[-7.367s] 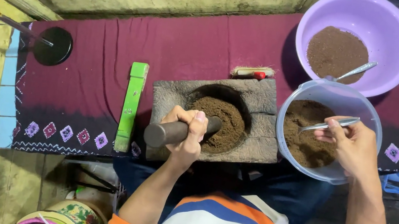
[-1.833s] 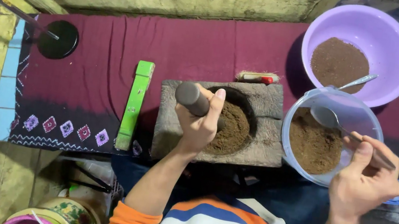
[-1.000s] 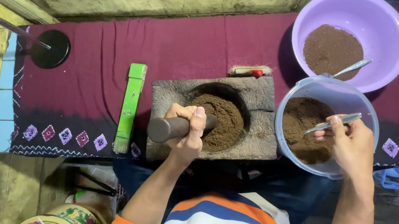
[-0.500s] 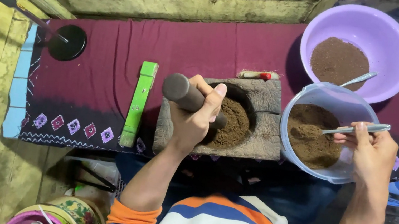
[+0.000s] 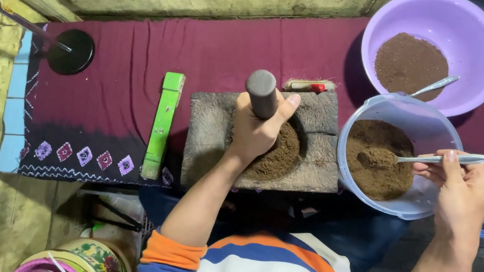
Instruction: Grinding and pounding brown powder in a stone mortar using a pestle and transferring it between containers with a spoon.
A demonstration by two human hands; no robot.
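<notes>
Your left hand [image 5: 255, 133] grips pestle [image 5: 262, 92], upright over mortar [image 5: 264, 139]. Right hand [image 5: 463, 190] pinches spoon [image 5: 429, 159], handle lying sideways, scoop toward mortar.

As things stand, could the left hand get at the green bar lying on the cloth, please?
Probably not at once: the left hand is wrapped around the pestle. The green bar lies uncovered just beside the stone mortar, so the path itself looks free.

Pestle [image 5: 261, 92] raised upright over mortar [image 5: 264, 138]; spoon [image 5: 439, 159] dipped into powder
</notes>
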